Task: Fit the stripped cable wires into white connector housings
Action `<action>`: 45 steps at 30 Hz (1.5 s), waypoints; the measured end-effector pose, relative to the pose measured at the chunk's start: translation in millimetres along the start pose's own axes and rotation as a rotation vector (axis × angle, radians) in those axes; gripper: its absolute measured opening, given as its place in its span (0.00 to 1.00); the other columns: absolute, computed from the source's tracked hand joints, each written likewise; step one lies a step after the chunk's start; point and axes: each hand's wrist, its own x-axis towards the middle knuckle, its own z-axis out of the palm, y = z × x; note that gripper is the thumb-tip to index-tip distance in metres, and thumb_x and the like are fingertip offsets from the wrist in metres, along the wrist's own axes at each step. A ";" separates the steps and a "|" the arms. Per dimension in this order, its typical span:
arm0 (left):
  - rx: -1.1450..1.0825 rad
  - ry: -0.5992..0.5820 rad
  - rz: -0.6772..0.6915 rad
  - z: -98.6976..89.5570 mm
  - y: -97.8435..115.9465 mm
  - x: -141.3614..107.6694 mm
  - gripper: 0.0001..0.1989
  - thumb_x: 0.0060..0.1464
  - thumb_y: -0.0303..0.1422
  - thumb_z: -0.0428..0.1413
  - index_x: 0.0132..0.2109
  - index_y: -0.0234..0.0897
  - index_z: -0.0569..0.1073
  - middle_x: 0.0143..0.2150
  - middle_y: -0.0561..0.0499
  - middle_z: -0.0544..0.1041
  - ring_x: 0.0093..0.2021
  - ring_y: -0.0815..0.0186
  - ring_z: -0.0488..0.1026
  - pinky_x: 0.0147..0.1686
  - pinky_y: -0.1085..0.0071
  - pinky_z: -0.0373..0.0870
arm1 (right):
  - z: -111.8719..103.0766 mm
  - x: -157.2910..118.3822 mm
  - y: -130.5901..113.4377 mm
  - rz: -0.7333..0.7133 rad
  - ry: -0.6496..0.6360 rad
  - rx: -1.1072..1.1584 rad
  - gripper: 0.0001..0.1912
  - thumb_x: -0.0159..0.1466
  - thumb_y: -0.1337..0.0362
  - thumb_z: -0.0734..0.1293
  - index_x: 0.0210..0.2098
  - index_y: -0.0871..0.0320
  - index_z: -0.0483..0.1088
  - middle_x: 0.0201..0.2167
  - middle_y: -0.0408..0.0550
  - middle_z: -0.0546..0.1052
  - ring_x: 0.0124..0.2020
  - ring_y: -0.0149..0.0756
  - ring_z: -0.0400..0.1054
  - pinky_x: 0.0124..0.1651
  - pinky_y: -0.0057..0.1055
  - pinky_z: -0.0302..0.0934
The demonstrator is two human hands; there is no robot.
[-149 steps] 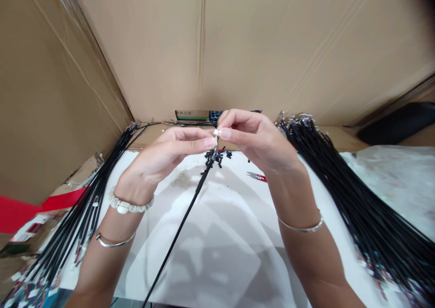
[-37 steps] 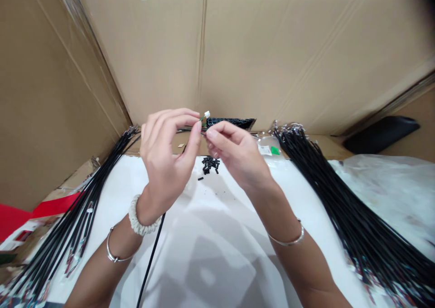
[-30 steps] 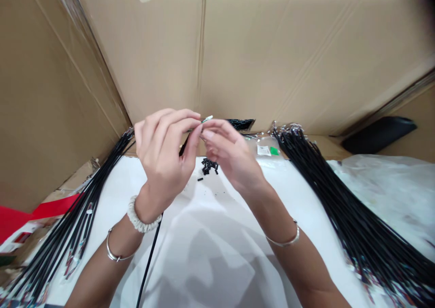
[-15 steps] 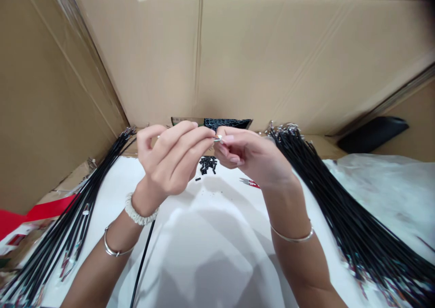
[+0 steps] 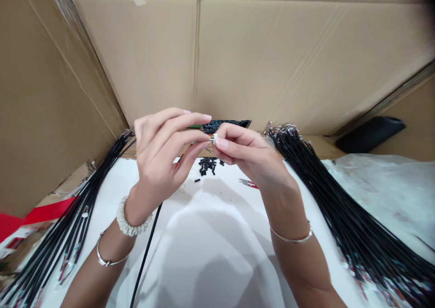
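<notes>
Between thumb and fingertips, my right hand pinches a small white connector. My left hand meets it from the left, thumb and index finger closed on thin wires at the connector, the other fingers stretched out. A black cable runs from under my left hand down to the bottom edge. Behind and below the hands lies a pile of short black tube pieces on the white table.
Bundles of black cables with wire ends lie at left and right. Red-handled snips are near my right wrist. Clear plastic and a black object are at right. Cardboard walls surround the table.
My left hand has turned, its fingers spreading upward and its thumb coming into view. The white connector shows more clearly in my right fingertips.
</notes>
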 end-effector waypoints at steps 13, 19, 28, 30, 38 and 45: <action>0.057 0.076 0.139 -0.6 -4.8 2.4 0.07 0.60 0.27 0.61 0.42 0.46 0.75 0.43 0.54 0.86 0.45 0.57 0.81 0.42 0.55 0.68 | 2.6 0.2 2.6 -0.029 -0.017 0.031 0.14 0.70 0.59 0.69 0.30 0.56 0.67 0.24 0.37 0.61 0.25 0.28 0.48 0.28 0.30 0.44; 0.131 0.099 0.180 0.7 -2.4 -0.2 0.07 0.62 0.26 0.61 0.42 0.45 0.76 0.43 0.57 0.86 0.44 0.61 0.82 0.40 0.58 0.68 | 6.1 -0.5 2.0 -0.009 0.010 0.023 0.15 0.70 0.58 0.69 0.29 0.56 0.66 0.23 0.37 0.59 0.24 0.27 0.46 0.27 0.29 0.43; 0.128 0.162 0.226 4.6 -4.8 -2.1 0.08 0.59 0.25 0.62 0.43 0.44 0.76 0.40 0.56 0.86 0.41 0.61 0.81 0.40 0.60 0.64 | 9.9 -0.1 2.0 -0.023 0.020 0.011 0.16 0.69 0.58 0.70 0.28 0.56 0.66 0.23 0.36 0.59 0.23 0.27 0.47 0.27 0.29 0.46; 0.101 0.169 0.209 5.7 -4.8 -2.9 0.08 0.60 0.25 0.61 0.44 0.43 0.75 0.40 0.56 0.85 0.42 0.61 0.81 0.41 0.60 0.63 | 10.4 0.2 2.6 -0.021 0.019 0.010 0.16 0.69 0.58 0.70 0.28 0.56 0.66 0.24 0.37 0.61 0.23 0.26 0.47 0.26 0.29 0.46; 0.026 0.043 0.039 2.8 -2.9 -0.2 0.08 0.61 0.27 0.61 0.44 0.47 0.73 0.42 0.54 0.85 0.47 0.57 0.79 0.45 0.55 0.69 | 7.8 -0.1 0.6 -0.015 0.066 -0.007 0.16 0.69 0.57 0.70 0.28 0.56 0.67 0.23 0.37 0.59 0.24 0.27 0.48 0.27 0.29 0.45; -0.051 -0.044 0.024 -8.5 -4.7 7.9 0.08 0.59 0.26 0.62 0.41 0.44 0.73 0.44 0.49 0.84 0.50 0.55 0.76 0.46 0.54 0.72 | 9.7 -0.7 -1.7 -0.052 0.079 -0.067 0.17 0.68 0.55 0.71 0.27 0.56 0.67 0.22 0.36 0.59 0.23 0.28 0.48 0.27 0.29 0.46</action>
